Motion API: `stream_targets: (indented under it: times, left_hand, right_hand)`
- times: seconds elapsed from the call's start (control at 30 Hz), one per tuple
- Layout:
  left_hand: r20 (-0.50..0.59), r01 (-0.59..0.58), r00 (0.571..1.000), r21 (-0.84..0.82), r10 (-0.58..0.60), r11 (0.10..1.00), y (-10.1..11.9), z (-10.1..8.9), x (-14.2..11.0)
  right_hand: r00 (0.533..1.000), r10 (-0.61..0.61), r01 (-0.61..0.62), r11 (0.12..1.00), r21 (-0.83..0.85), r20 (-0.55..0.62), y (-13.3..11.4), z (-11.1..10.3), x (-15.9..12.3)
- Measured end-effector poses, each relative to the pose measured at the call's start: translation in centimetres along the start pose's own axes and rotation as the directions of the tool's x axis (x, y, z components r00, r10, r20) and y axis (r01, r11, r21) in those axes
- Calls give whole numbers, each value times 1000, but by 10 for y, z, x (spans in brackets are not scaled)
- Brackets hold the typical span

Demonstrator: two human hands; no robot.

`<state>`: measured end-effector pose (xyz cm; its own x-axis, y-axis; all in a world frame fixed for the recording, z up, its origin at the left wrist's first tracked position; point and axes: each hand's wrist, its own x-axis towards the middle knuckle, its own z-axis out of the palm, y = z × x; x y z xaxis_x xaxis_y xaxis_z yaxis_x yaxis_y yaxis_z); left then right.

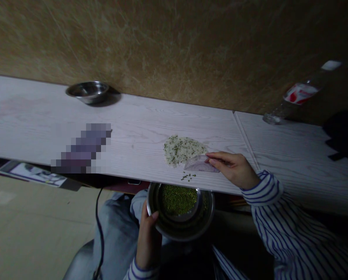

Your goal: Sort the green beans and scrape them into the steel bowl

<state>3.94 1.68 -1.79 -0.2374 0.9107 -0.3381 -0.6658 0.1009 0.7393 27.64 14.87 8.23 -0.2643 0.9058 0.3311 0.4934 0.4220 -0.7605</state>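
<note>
My right hand [234, 167] pinches a clear protractor [199, 163] flat against the tabletop, its edge beside a pile of white rice mixed with mung beans [183, 149]. A few loose mung beans [188, 177] lie between the protractor and the table's front edge. Below that edge, my left hand [149, 229] grips the left rim of a steel bowl [188, 232]. Many green mung beans [178, 199] cover the bottom of this bowl.
Against the wall at the back left stands another steel bowl [88, 93]. A pixelated dark object [85, 147] lies on the table [139, 116] at left. On the right are a plastic bottle [301, 93], a thin white strip [245, 138] and a black item [345, 136]. A cable [99, 229] hangs below.
</note>
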Motion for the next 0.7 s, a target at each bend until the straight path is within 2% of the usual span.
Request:
stream_targets:
  times: [0.27,0.7]
  left_hand:
    - [-7,13,1000,1,-13,1000,0,-2,-1]
    - [1,-3,1000,48,3,999,-3,-8,-4]
  right_hand:
    - [993,77,-77,997,5,-84,0,-1,0]
    - [998,42,-44,998,-43,-37,-15,5,-16]
